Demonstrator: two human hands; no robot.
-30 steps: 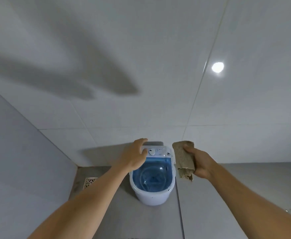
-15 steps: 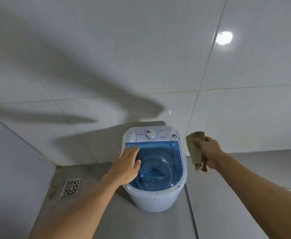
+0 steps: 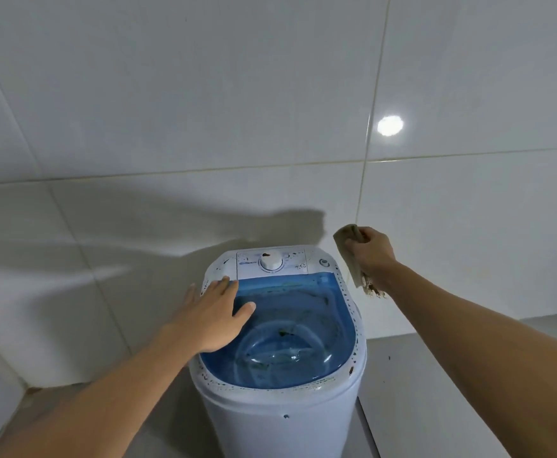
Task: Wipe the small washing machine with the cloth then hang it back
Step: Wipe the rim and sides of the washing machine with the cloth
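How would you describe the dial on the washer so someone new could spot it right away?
Find the small white washing machine standing against the tiled wall. Behind its blue see-through lid runs a white control panel. The dial is the round white knob at the panel's middle, the only raised part there, with a dark smudge on top.

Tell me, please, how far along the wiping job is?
Barely started. Done: the cloth is fetched, gripped in the right hand beside the machine. In hand: the left hand lies flat on the lid. Left: dark specks dot the rim, so all the wiping, then hanging the cloth back.
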